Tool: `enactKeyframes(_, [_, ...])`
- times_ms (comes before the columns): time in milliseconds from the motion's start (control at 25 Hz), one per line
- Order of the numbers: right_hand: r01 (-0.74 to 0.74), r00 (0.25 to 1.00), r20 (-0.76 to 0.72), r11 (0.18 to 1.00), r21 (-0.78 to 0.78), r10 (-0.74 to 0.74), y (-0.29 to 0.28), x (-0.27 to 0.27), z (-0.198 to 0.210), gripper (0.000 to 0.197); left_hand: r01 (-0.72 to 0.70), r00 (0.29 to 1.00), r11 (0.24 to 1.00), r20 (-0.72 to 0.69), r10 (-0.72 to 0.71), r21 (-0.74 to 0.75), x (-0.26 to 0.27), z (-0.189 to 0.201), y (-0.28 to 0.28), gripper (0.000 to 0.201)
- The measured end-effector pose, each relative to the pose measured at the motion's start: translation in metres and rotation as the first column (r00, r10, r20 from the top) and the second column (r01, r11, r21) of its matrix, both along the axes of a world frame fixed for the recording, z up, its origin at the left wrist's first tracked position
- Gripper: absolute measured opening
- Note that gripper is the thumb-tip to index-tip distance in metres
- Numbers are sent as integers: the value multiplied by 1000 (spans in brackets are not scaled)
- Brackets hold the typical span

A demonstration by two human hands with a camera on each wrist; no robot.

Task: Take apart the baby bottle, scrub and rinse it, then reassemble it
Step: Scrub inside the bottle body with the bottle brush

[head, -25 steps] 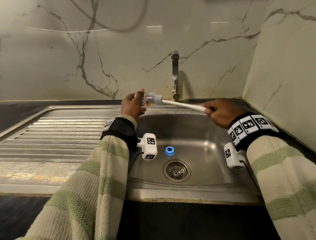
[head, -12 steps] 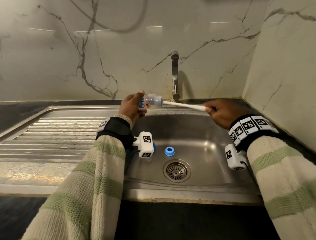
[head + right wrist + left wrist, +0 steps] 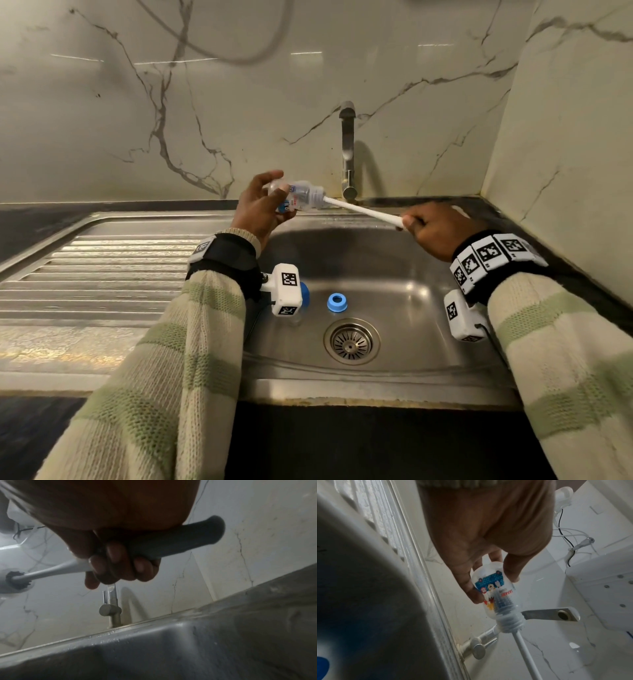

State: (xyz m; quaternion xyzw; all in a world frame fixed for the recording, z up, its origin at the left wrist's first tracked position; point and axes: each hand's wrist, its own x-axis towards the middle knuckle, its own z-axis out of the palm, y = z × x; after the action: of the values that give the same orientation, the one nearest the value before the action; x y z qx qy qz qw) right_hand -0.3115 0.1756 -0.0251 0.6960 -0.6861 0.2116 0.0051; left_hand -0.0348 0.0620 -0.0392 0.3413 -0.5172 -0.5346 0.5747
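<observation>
A small clear baby bottle (image 3: 301,198) (image 3: 494,588) with a blue printed picture lies sideways in the air above the sink, mouth pointing right. My left hand (image 3: 263,205) (image 3: 488,566) pinches its base end with fingers and thumb. A white bottle brush (image 3: 359,209) (image 3: 523,647) (image 3: 51,572) is pushed into the bottle's mouth, its bristles (image 3: 503,601) inside the neck. My right hand (image 3: 435,229) (image 3: 118,566) grips the brush's handle. A blue screw ring (image 3: 337,302) lies on the sink floor, and a second blue part (image 3: 304,294) shows behind the left wrist camera.
The steel sink basin (image 3: 411,294) has a round drain (image 3: 351,341) near its front. A tap (image 3: 347,150) stands at the back wall, its spout close behind the bottle. A ribbed draining board (image 3: 102,274) lies to the left. A marble wall (image 3: 565,154) closes the right side.
My left hand has turned the bottle, so its fingers now spread over the base. The brush has slid out to the right a little with my right hand.
</observation>
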Motion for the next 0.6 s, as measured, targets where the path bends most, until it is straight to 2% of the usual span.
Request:
enactKeyframes(40, [3, 1000, 10, 1000, 0, -3, -1, 0, 0, 20, -14, 1000, 1000, 21, 14, -18, 1, 0, -3, 23])
enactKeyframes(120, [14, 1000, 9, 995, -101, -13, -1, -2, 2, 19, -117, 982, 991, 156, 106, 62, 3, 2, -4, 33])
enactKeyframes(200, [28, 996, -77, 977, -211, -45, -1, -6, 5, 25, -263, 915, 947, 357, 186, 182, 3, 2, -3, 51])
enactKeyframes(240, [35, 991, -117, 967, -252, -66, -1, -6, 7, 25, -296, 895, 931, 401, 193, 213, 3, 1, -3, 52])
enactKeyframes(280, [42, 988, -134, 968, -248, -77, 0, -5, 8, 23, -274, 911, 935, 373, 178, 224, 3, -1, -3, 47])
enactKeyframes(320, [44, 990, -119, 979, -197, -69, 1, -3, 8, 19, -207, 953, 955, 265, 146, 215, 2, -2, -3, 38])
enactKeyframes(360, [35, 996, -81, 994, -106, -43, 1, -1, 6, 17, -133, 984, 975, 143, 108, 177, 0, -1, -1, 29])
enactKeyframes(440, [-14, 1000, 26, 1000, 7, 14, -4, 0, -1, 21, -75, 996, 995, 61, 71, 69, 1, -2, -6, 26])
enactKeyframes(520, [-14, 999, 39, 999, -36, 16, -8, -4, -7, 16, -133, 983, 989, 135, 124, 64, 2, -2, -11, 37])
enactKeyframes(600, [5, 999, -40, 984, -178, -12, -11, -8, -3, 20, -252, 934, 951, 303, 190, 177, 4, 0, -10, 58])
